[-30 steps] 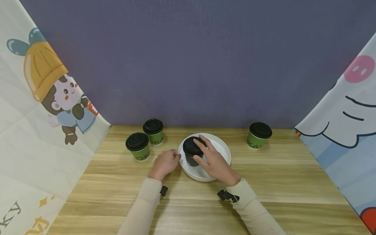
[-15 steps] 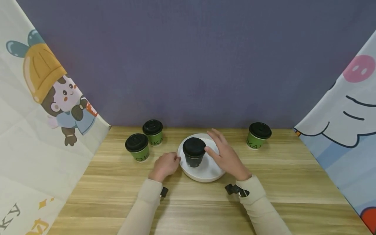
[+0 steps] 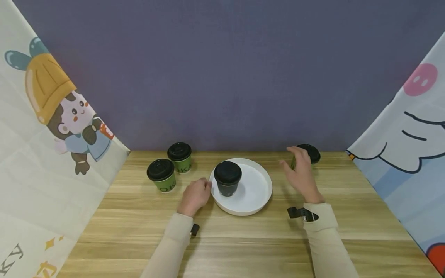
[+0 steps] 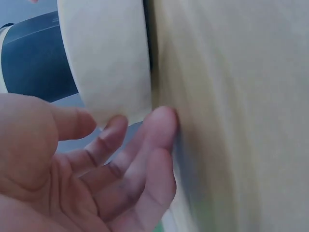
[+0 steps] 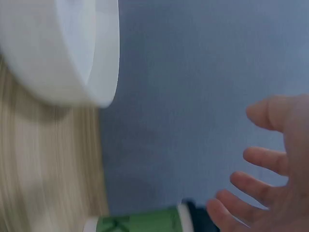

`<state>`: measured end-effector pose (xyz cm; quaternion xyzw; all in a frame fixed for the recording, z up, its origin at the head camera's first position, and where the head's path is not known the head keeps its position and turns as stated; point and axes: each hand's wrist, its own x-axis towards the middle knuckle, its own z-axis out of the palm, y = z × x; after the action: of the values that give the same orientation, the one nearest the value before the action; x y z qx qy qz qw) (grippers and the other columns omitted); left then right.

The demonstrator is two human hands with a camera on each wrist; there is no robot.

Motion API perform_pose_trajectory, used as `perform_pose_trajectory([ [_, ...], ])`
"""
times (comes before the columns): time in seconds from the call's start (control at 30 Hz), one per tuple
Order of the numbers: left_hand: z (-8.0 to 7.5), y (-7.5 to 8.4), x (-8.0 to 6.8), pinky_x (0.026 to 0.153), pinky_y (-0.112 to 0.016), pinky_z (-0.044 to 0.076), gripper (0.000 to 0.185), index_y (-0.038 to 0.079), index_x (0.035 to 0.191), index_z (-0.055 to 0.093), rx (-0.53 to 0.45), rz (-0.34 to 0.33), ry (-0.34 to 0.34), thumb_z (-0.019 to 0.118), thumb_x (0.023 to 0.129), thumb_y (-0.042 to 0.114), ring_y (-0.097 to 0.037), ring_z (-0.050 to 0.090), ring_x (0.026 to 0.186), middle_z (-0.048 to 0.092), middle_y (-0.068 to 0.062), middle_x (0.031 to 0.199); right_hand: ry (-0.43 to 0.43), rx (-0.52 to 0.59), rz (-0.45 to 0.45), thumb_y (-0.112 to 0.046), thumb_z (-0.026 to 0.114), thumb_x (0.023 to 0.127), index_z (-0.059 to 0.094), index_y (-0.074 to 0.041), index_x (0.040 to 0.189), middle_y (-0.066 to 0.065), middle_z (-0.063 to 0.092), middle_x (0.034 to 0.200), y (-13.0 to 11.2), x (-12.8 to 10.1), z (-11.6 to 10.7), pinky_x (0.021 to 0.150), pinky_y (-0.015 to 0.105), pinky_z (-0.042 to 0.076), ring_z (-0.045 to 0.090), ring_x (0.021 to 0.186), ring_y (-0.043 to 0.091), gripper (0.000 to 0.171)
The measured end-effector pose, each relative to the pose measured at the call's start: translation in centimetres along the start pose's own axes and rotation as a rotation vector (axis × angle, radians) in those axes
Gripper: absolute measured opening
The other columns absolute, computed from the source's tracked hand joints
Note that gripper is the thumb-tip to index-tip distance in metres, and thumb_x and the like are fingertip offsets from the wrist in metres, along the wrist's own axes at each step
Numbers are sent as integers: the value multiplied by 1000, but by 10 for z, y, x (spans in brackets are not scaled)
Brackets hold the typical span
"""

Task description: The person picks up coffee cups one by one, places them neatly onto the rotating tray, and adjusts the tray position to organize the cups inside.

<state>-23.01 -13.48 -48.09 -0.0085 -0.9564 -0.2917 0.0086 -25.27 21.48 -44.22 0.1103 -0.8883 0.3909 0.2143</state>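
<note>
A round white plate [image 3: 255,181] with a raised rim lies on the table, and a dark paper cup [image 3: 227,187] with a black lid stands upright on its left part. At the plate's left edge, my left hand [image 3: 195,196] pinches the rim; the left wrist view has the thumb and curled fingers [image 4: 108,137] against the plate wall [image 4: 108,58]. My right hand [image 3: 301,175] is in front of a green lidded cup [image 3: 311,154] and partly hides it. Its fingers are spread and hold nothing; the right wrist view shows the green cup [image 5: 145,220] beside the fingertips.
Two more green cups with black lids, one nearer [image 3: 162,175] and one behind it [image 3: 180,156], stand left of the plate. A dark blue-grey panel [image 3: 222,77] rises at the table's back edge. Printed cloths flank both sides.
My right hand has left the dark cup on the plate and moved right to the green cup. The left hand has stayed at the plate's rim.
</note>
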Motion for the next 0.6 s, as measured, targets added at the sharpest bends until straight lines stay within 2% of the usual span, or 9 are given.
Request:
perform_pose_trajectory([
  [0.13, 2, -1, 1, 53, -33, 39, 25, 12, 95, 67, -46, -27, 45, 54, 106, 31, -21, 53, 56, 59, -3, 67, 131, -32, 38, -14, 63, 100, 50, 6, 142, 31, 36, 149, 16, 0, -8, 106, 69, 30, 29, 138, 53, 48],
  [0.23, 2, -1, 3, 54, -33, 41, 24, 12, 108, 68, -80, -48, 53, 55, 105, 33, -20, 55, 55, 63, -1, 68, 162, -74, 92, -13, 63, 100, 47, 6, 144, 31, 33, 152, 26, -2, -15, 106, 70, 28, 23, 139, 53, 51],
  [0.37, 0, -1, 3, 57, -32, 43, 27, 12, 120, 66, -121, -52, 24, 58, 102, 32, -18, 58, 56, 67, 2, 64, 110, -136, 149, -16, 60, 101, 38, 6, 152, 32, 23, 160, 42, -5, -23, 109, 74, 20, 15, 145, 56, 60],
  [0.5, -4, 0, 2, 62, -31, 45, 36, 10, 130, 61, -144, -34, -38, 62, 99, 27, -15, 62, 61, 67, 4, 62, 48, -160, 192, -20, 59, 101, 30, 4, 157, 31, 17, 164, 51, -8, -28, 108, 79, 16, 12, 147, 59, 67],
  [0.6, -6, 1, 1, 63, -30, 46, 42, 8, 137, 57, -161, -14, -72, 63, 98, 23, -15, 63, 63, 71, 2, 69, 30, -166, 218, -21, 60, 101, 27, 0, 159, 29, 16, 166, 52, -8, -29, 105, 82, 16, 11, 147, 60, 70],
])
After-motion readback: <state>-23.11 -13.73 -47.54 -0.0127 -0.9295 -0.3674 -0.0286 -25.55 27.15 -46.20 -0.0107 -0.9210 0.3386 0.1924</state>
